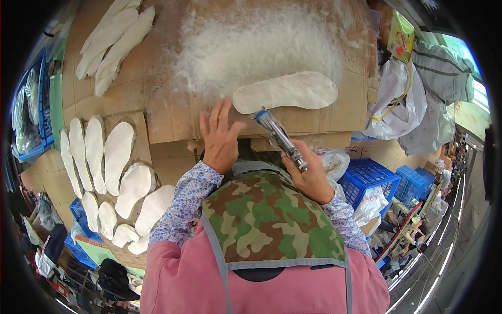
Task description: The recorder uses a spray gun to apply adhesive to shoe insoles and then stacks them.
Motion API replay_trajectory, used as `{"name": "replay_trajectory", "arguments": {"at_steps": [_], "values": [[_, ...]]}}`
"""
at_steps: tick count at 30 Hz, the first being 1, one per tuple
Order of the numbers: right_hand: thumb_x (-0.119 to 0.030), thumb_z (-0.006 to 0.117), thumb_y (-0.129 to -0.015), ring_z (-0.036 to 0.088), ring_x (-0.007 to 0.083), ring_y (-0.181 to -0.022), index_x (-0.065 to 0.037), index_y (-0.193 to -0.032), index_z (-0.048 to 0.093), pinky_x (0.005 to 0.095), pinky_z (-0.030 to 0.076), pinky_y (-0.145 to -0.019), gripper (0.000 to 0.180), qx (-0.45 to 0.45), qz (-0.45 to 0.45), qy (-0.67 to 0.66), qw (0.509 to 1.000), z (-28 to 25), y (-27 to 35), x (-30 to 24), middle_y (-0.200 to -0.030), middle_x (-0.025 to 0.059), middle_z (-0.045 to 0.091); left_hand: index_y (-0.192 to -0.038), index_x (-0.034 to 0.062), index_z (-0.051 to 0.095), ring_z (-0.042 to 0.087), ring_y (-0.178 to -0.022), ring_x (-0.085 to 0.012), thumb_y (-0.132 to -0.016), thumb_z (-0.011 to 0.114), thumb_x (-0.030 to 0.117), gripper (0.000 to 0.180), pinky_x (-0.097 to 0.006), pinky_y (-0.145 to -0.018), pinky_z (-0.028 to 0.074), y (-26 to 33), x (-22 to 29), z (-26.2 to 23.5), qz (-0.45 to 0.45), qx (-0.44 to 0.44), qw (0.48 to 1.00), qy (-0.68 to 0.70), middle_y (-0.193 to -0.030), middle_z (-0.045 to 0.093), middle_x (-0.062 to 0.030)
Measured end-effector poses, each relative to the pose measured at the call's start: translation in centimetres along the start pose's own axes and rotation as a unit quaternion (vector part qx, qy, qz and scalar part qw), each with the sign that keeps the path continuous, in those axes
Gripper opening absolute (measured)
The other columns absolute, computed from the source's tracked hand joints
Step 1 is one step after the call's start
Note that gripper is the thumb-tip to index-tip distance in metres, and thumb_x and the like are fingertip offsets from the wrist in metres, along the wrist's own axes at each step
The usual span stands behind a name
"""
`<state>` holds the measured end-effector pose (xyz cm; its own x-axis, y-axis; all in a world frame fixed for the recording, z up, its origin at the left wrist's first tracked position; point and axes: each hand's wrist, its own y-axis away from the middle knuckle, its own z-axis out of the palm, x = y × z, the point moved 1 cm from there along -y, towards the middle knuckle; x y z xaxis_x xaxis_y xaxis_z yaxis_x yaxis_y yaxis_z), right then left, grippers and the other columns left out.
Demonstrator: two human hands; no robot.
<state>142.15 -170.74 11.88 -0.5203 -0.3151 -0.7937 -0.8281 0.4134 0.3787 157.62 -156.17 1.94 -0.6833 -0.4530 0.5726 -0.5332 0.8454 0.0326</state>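
Note:
A white insole [286, 93] lies flat on the cardboard, its left end close to my left hand. My left hand [220, 137] is palm down at the near edge of the cardboard, fingers spread, with nothing in it. In my right hand [309, 175] is a slim silver metal tool [280, 135] with a blue tip, which I cannot identify further. My fingers wrap round its near end. The blue tip points at the insole's near edge; whether it touches is not clear. Beyond the insole spreads a mat of loose white fluff [256, 49].
Rows of white insoles [119, 157] lie to the left on another cardboard sheet. A fluffy white stack [117, 39] is at the far left. Blue crates [368, 178] stand at right, below white plastic bags [400, 99]. A yellow cable [402, 94] hangs beside the cardboard's right edge.

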Motion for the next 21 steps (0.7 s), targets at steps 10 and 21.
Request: {"name": "replay_trajectory", "arguments": {"at_steps": [10,21], "values": [[-0.001,0.061,-0.086,0.062,0.0297,-0.076,-0.002,-0.113,0.053,0.0331,0.048,-0.07,0.028,0.09,0.007,-0.034,0.995,-2.1,1.2,1.7,-0.084,0.0155,0.062,-0.134,-0.0039,0.032,0.058,-0.097,-0.0199,-0.089,0.045,-0.004,0.047,-0.029,-0.083,0.048,-1.4,-0.2,1.7,-0.165,0.091,0.866,0.463,-0.114,0.052,-0.0145],[-0.002,0.061,-0.087,0.057,0.0171,-0.067,-0.001,-0.111,0.053,0.0287,0.047,-0.063,0.026,0.135,0.046,-0.04,0.989,-5.2,2.9,4.3,-0.077,0.0094,0.06,-0.137,-0.0017,0.03,0.058,-0.087,-0.0152,-0.089,0.047,-0.002,0.051,-0.028,-0.078,0.051,-3.5,-0.5,2.1,-0.247,0.089,0.84,0.475,-0.106,0.054,-0.0127]]}}
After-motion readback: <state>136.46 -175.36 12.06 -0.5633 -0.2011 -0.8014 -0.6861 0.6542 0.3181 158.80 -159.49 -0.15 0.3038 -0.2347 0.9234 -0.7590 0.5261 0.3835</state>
